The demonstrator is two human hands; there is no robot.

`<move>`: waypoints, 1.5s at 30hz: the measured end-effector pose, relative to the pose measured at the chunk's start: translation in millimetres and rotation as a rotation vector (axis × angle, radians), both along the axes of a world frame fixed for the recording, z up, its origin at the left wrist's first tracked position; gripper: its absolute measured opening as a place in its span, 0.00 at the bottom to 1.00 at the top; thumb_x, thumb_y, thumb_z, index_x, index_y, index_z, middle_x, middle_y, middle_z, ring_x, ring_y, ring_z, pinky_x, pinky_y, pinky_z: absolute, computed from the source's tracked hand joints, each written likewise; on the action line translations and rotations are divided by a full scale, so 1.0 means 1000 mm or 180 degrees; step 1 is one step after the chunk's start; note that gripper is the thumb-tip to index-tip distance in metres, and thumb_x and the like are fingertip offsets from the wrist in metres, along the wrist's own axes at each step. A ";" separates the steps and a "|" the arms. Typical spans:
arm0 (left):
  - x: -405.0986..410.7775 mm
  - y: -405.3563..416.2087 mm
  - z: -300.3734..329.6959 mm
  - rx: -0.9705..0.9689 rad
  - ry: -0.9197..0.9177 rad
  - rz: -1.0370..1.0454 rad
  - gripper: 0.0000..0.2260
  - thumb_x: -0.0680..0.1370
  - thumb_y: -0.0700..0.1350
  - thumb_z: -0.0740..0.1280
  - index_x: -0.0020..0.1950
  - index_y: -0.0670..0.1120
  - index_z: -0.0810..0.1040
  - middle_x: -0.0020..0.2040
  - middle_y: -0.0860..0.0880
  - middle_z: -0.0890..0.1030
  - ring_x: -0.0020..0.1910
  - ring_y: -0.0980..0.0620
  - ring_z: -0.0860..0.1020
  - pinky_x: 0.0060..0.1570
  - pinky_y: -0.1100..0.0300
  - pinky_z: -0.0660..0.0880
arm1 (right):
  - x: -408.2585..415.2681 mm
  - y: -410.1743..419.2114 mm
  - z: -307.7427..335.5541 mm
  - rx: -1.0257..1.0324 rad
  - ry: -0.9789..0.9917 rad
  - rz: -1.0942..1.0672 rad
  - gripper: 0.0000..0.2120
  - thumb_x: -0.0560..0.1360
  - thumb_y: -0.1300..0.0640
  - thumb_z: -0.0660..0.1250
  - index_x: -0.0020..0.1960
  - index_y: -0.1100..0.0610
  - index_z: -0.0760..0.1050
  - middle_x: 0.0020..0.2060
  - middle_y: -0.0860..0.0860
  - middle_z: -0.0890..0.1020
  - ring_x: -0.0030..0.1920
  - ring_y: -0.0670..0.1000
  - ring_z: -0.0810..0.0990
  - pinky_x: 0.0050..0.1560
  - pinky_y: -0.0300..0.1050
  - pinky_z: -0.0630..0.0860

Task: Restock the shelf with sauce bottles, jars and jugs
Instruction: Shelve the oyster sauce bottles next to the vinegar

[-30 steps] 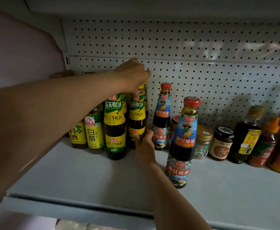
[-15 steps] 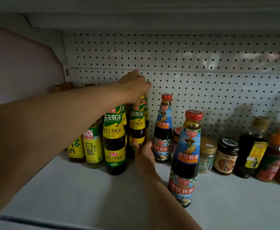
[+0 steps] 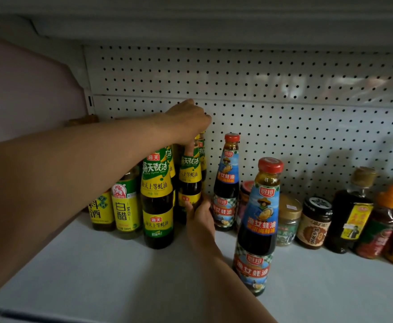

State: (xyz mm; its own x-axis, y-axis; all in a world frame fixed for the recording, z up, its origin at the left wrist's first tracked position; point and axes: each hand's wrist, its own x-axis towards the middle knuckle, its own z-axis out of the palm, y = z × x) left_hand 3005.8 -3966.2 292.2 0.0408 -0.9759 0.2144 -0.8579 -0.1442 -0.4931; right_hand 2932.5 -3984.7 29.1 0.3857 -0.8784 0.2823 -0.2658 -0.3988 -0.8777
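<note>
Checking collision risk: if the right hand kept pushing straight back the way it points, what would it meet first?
The right hand already presses the yellow-label bottle. Further back, likely another yellow-label bottle behind it, then the pegboard; depth is unclear.

Shelf (image 3: 97, 271): pale grey-white. Back panel (image 3: 284, 127): white, regular grid of small dark holes. Side wall (image 3: 23, 89): pale pink. Front oyster sauce bottle (image 3: 157, 201): dark contents, yellow-and-green labels, small red logo. Blue-label bottle (image 3: 258, 227): red cap, blue label, green-white check band, orange lettering. Vinegar bottle (image 3: 125, 206): yellow label, green top. Squeeze bottle (image 3: 377, 224): orange cap, red label. Dark jar (image 3: 314, 222): black lid, brown label.
</note>
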 end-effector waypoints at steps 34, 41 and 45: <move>-0.127 0.104 -0.061 -0.0645 0.3957 -0.1303 0.23 0.73 0.45 0.76 0.66 0.59 0.75 0.61 0.51 0.80 0.58 0.53 0.79 0.59 0.49 0.79 | -0.204 0.108 0.017 -0.0139 -0.0839 -0.1133 0.26 0.76 0.53 0.74 0.70 0.53 0.68 0.59 0.50 0.76 0.56 0.48 0.75 0.56 0.51 0.78; -0.131 0.103 -0.062 -0.1188 0.3317 -0.1025 0.19 0.72 0.44 0.75 0.60 0.55 0.75 0.56 0.49 0.80 0.52 0.49 0.78 0.49 0.56 0.79 | -0.192 0.095 0.010 0.0387 -0.0415 -0.0514 0.26 0.72 0.55 0.78 0.68 0.53 0.74 0.57 0.48 0.83 0.57 0.48 0.81 0.58 0.45 0.77; -0.114 0.103 -0.056 -0.1302 0.3094 -0.0818 0.19 0.71 0.43 0.77 0.59 0.51 0.74 0.55 0.49 0.80 0.51 0.49 0.78 0.48 0.55 0.78 | -0.171 0.082 0.013 0.0312 -0.0184 -0.0156 0.24 0.74 0.56 0.75 0.68 0.52 0.75 0.56 0.48 0.84 0.56 0.48 0.82 0.52 0.38 0.73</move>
State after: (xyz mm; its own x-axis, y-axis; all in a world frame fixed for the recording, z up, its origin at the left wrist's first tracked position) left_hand 2891.4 -3863.7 236.3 0.1734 -0.8415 0.5117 -0.8835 0.0966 0.4583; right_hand 2761.9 -3903.1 42.1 0.3273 -0.9202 0.2147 -0.2307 -0.2982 -0.9262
